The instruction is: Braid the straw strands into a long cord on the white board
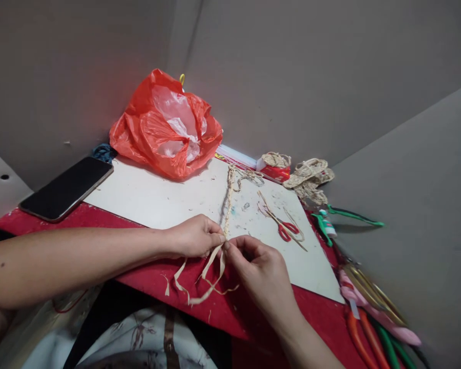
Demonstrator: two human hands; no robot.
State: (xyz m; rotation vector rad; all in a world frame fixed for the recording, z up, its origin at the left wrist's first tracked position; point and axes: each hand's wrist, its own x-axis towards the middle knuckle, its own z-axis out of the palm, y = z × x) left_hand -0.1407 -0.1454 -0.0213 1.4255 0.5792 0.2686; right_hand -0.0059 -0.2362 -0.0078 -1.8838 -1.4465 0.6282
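A thin braid of pale straw-like strips [228,205] runs away from me across a white board [169,202]. My left hand [197,237] pinches the braid's near end between thumb and fingers. Right beside it, my right hand [255,259] has thumb and forefinger pressed together on the strips at the same spot. Loose strip ends [205,294] hang in curls below both hands, over the red cloth [138,277]. Exactly which strip each fingertip grips is partly hidden.
Red-handled scissors [286,229] lie right of the braid. A red plastic bag [153,133] stands behind, a phone [67,187] at left. Coiled braids [311,177] sit back right; green-handled pliers [325,225] and several other handled tools [372,307] line the right edge. Grey walls [292,77] enclose the table.
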